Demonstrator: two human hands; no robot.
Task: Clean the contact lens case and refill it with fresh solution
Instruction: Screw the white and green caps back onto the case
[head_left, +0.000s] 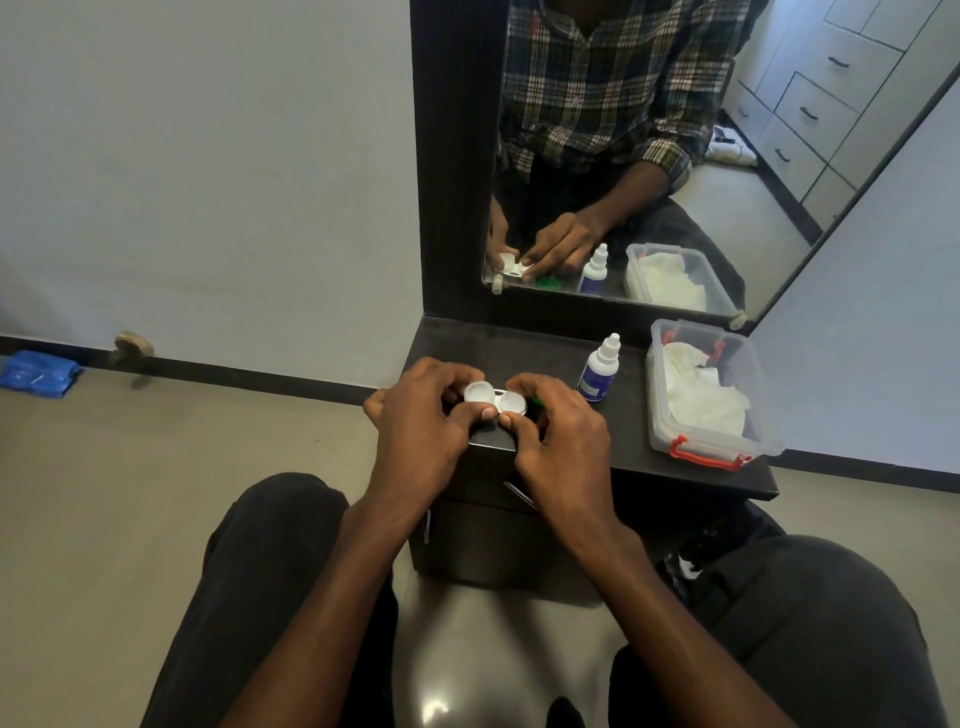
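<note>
On dark shelf (675, 457), solution bottle (600, 370), plastic box (727, 441)

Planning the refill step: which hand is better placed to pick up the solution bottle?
Right. The right hand holds the lens case nearest the solution bottle, which stands to its right; the left hand would have to cross over.

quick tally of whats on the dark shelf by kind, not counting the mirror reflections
contact lens case: 1, white, held by the left hand and right hand
green cap: 1, mostly hidden behind the right hand
solution bottle: 1
clear plastic box: 1, with white tissue inside
Total: 4
</note>
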